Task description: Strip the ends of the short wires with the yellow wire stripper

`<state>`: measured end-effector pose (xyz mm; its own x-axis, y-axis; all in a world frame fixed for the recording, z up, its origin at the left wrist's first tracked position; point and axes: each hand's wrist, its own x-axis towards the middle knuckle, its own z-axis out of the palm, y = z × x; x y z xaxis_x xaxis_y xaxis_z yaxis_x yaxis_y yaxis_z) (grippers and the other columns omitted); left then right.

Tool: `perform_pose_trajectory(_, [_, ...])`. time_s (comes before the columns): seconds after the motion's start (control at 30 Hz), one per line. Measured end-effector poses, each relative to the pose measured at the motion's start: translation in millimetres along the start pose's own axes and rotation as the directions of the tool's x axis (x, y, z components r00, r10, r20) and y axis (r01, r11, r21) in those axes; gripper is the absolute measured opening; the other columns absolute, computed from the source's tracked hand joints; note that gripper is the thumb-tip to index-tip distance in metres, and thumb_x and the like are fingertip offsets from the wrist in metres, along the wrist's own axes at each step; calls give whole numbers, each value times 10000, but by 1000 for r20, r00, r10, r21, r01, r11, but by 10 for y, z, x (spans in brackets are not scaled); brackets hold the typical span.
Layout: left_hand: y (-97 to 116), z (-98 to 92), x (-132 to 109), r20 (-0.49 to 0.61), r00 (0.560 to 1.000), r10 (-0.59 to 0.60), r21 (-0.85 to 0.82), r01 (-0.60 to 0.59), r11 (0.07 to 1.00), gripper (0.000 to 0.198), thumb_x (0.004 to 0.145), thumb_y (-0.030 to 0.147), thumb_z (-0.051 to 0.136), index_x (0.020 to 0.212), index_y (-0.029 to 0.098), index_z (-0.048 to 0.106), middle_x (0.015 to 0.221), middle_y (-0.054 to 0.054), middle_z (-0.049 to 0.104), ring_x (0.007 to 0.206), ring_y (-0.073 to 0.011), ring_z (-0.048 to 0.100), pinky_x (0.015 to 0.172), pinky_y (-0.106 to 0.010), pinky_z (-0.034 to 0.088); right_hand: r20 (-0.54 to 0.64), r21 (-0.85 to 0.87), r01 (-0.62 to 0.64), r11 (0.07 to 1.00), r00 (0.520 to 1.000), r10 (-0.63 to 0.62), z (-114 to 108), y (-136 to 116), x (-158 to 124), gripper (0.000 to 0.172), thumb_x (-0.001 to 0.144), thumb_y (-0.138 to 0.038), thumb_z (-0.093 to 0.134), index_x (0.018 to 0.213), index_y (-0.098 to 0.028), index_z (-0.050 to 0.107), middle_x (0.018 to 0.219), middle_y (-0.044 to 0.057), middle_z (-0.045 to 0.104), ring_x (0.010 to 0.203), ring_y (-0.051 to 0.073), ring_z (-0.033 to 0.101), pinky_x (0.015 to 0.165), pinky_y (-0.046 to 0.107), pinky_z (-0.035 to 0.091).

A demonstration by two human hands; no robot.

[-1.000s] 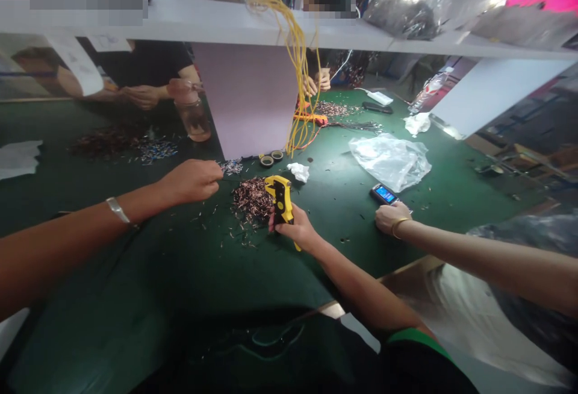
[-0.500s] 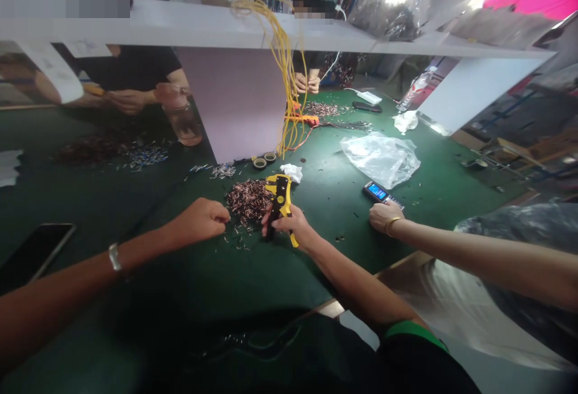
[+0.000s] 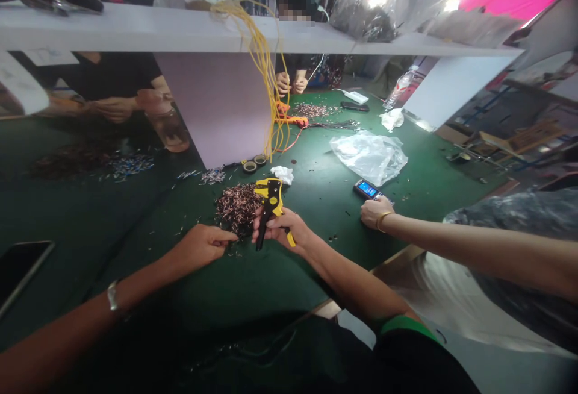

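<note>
My right hand (image 3: 286, 228) is wrapped around the handles of a yellow and black wire stripper (image 3: 271, 196), its head pointing away from me. Beside the tool lies a pile of short copper-coloured wire pieces (image 3: 237, 206) on the green table (image 3: 316, 267). My left hand (image 3: 205, 248) is at the pile's near left edge, index finger stretched forward and pressed toward the thumb. Whatever sits between those fingertips is too small to make out.
Another person's hand (image 3: 377, 212) rests on a keypad phone (image 3: 366, 189) at right. Yellow wires (image 3: 266, 75) hang from the white shelf (image 3: 180, 32). Behind the pile are tape rolls (image 3: 250, 167), crumpled tissue (image 3: 282, 175) and a plastic bag (image 3: 370, 156). A smartphone (image 3: 22, 270) lies left.
My left hand has moved down from beside the pile to its near edge, and its index finger has stretched out. The wire stripper stays in my right hand, slightly tilted. The view has shifted a little.
</note>
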<state>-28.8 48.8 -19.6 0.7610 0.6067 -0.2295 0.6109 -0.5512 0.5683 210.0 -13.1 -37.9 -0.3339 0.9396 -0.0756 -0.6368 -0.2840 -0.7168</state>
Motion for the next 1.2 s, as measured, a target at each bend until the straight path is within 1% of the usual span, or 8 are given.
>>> perform_pose_trajectory(0.13, [99,34,57,-132,990,-48,-36,43,998,386,769,283,536,1078,251,764,880,-13,777,779,-171,685,724,-251,479,35,40,-28,999,999,26,-4,32,11,279,650,-131,639,924,-158,595,790,47,731,704,239,706,727,436,599])
perform_pose_trajectory(0.43, [238,-39,28,-185,981,-51,-76,37,996,336,782,372,520,907,239,802,892,-13,790,787,-196,716,753,-264,527,12,129,-64,990,998,63,-91,-43,32,268,657,-125,569,924,-148,580,774,63,713,723,241,700,764,461,589])
perform_pose_trajectory(0.63, [134,-12,-154,-233,953,-195,-170,157,973,348,747,445,556,888,246,804,922,-21,789,684,-193,710,707,-283,551,-201,25,37,999,979,-31,-129,-118,37,292,620,-140,589,910,-156,561,705,27,697,611,209,681,655,395,595])
perform_pose_trajectory(0.73, [111,30,-286,-239,940,-243,-207,195,959,368,738,500,580,886,252,808,913,-22,790,648,-197,711,716,-296,565,-402,-185,36,982,909,-110,-149,-185,35,294,601,-167,604,886,-175,529,686,11,692,575,194,673,578,336,573])
perform_pose_trajectory(0.8, [119,62,-375,-251,932,-259,-213,208,955,350,731,515,595,871,276,810,921,-12,789,753,-225,735,778,-309,569,-500,-317,-1,948,850,-166,-162,-241,14,298,595,-174,630,868,-185,513,652,-11,677,530,173,653,493,271,520])
perform_pose_trajectory(0.97, [113,176,-564,-257,913,-317,-248,255,934,339,710,559,618,841,314,812,980,-1,782,972,-280,724,896,-340,547,-563,-427,-16,904,787,-252,-218,-395,-189,318,573,-175,696,849,-183,537,603,-47,637,468,127,603,387,185,376])
perform_pose_trajectory(1.07, [29,259,-637,-233,905,-357,-304,281,910,345,696,565,640,846,306,813,968,-8,785,881,-264,731,842,-325,555,-612,-393,2,919,746,-263,-299,-492,-368,354,553,-200,708,872,-176,558,632,-24,661,499,156,633,412,209,421])
perform_pose_trajectory(1.2, [-8,293,-652,-171,892,-418,-355,340,871,431,715,570,625,929,244,807,723,-30,765,585,-199,651,624,-288,521,-715,-347,79,934,623,-318,-485,-597,-536,363,553,-204,672,889,-181,538,666,-4,682,549,183,668,501,266,522])
